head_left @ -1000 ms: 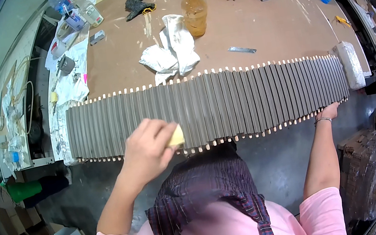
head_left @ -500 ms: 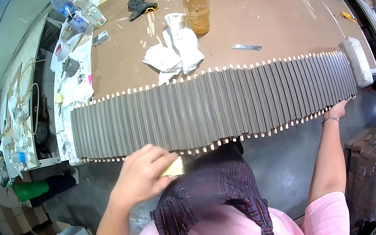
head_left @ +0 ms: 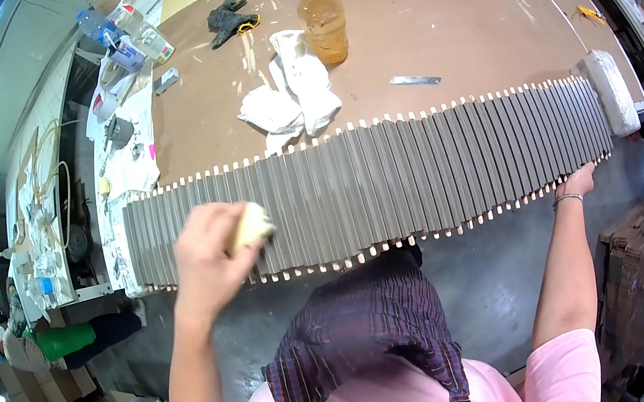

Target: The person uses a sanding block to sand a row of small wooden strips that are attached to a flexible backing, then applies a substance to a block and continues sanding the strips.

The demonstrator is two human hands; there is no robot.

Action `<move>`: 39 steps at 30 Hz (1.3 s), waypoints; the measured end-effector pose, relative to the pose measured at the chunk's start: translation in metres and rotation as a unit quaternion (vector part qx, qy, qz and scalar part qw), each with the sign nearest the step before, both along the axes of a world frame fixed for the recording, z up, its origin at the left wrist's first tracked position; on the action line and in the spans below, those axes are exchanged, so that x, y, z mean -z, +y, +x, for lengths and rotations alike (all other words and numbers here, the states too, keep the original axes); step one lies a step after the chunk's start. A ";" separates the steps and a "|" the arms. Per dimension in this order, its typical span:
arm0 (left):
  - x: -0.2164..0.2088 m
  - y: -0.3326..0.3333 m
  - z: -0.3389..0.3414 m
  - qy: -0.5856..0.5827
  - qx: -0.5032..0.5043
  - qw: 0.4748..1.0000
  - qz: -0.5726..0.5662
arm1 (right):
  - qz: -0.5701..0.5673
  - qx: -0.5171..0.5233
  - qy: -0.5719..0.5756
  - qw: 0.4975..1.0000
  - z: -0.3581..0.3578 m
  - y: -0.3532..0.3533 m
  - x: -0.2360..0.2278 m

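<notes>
Brown desk (head_left: 481, 29) ahead, left hand (head_left: 209, 250) pinches a yellow block (head_left: 251, 225) over grey slats (head_left: 395, 180), right hand (head_left: 578, 181) at their near edge, grip hidden

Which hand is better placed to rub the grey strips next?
Probably the left hand: it holds the yellow sponge over the grey strips. The right hand is at their near edge, by the right end.
</notes>
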State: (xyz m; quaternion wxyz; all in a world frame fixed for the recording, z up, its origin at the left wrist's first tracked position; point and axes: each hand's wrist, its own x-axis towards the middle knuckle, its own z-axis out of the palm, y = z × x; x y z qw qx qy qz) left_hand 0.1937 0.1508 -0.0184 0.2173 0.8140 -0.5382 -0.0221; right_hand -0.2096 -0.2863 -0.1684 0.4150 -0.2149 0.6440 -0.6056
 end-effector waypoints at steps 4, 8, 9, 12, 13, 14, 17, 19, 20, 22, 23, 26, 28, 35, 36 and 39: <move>-0.001 -0.011 -0.001 0.007 0.067 0.997 0.031 | 0.012 -0.011 -0.006 1.000 0.006 0.000 -0.002; -0.003 -0.010 0.024 -0.033 -0.005 0.999 0.010 | 0.009 -0.008 -0.012 1.000 0.009 0.001 -0.006; -0.010 -0.008 0.017 -0.008 -0.001 1.000 0.007 | 0.006 -0.007 -0.014 1.000 0.008 0.002 -0.006; -0.010 -0.012 0.002 0.028 0.127 0.990 0.045 | 0.012 0.000 -0.001 1.000 0.009 0.002 -0.008; -0.006 -0.015 0.007 0.028 0.126 0.991 0.045 | 0.012 -0.001 -0.002 1.000 0.008 0.001 -0.006; 0.003 -0.021 0.016 0.016 0.102 0.994 0.027 | 0.008 -0.002 -0.005 1.000 0.006 -0.002 -0.003; 0.014 -0.037 0.047 -0.076 0.009 0.997 -0.025 | 0.007 -0.014 -0.020 1.000 0.007 -0.002 0.004; 0.006 -0.039 0.046 -0.084 0.006 0.996 -0.007 | 0.005 -0.013 -0.026 1.000 0.002 -0.004 0.004; 0.003 -0.038 0.040 -0.055 0.044 0.998 -0.008 | 0.002 -0.009 -0.026 1.000 -0.001 -0.004 0.005; 0.001 -0.028 0.023 -0.014 0.126 0.992 0.007 | -0.001 -0.006 -0.019 1.000 -0.005 -0.003 0.006; -0.004 -0.028 0.017 0.018 0.142 0.988 0.050 | 0.000 -0.004 -0.020 1.000 -0.007 -0.004 0.008; 0.013 -0.037 0.042 -0.014 0.079 0.997 0.020 | -0.009 -0.008 -0.020 1.000 -0.013 -0.011 0.017; 0.017 -0.043 0.072 -0.067 0.019 0.998 -0.009 | 0.000 -0.017 -0.024 1.000 0.000 -0.007 0.014; -0.005 -0.037 0.035 0.028 0.126 0.990 0.060 | -0.011 -0.010 -0.025 1.000 -0.009 -0.005 0.010; -0.001 -0.037 0.040 0.000 0.109 0.993 0.054 | -0.012 -0.011 -0.026 1.000 -0.007 -0.005 0.009; 0.011 -0.048 0.075 -0.071 0.005 0.997 0.028 | 0.001 -0.024 -0.018 1.000 -0.001 -0.004 0.010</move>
